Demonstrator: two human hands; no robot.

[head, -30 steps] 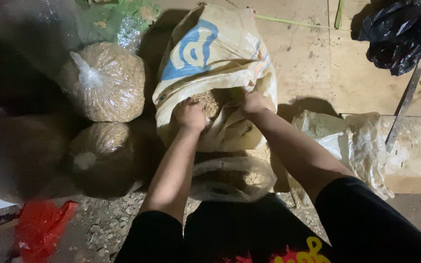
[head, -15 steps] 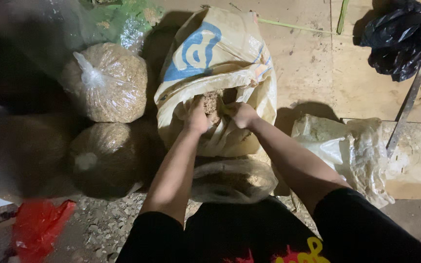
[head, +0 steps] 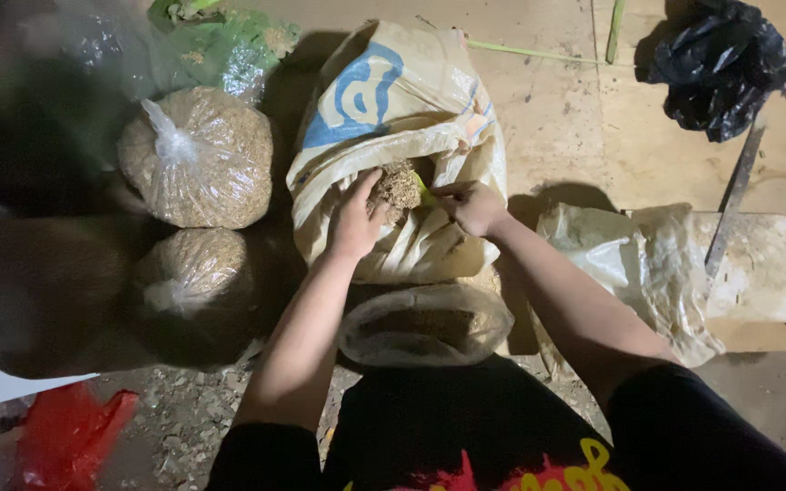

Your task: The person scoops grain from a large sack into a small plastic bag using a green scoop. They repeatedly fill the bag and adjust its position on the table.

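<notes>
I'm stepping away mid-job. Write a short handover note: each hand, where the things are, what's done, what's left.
Left hand: cupped on a clump of brown husk material at the mouth of the woven sack.
Right hand: gripping the sack's opening edge.
Open clear bag: below the sack, partly filled.
Done: tied bags on the left.
Left: the open bag still needs filling and tying, apparently.
</notes>
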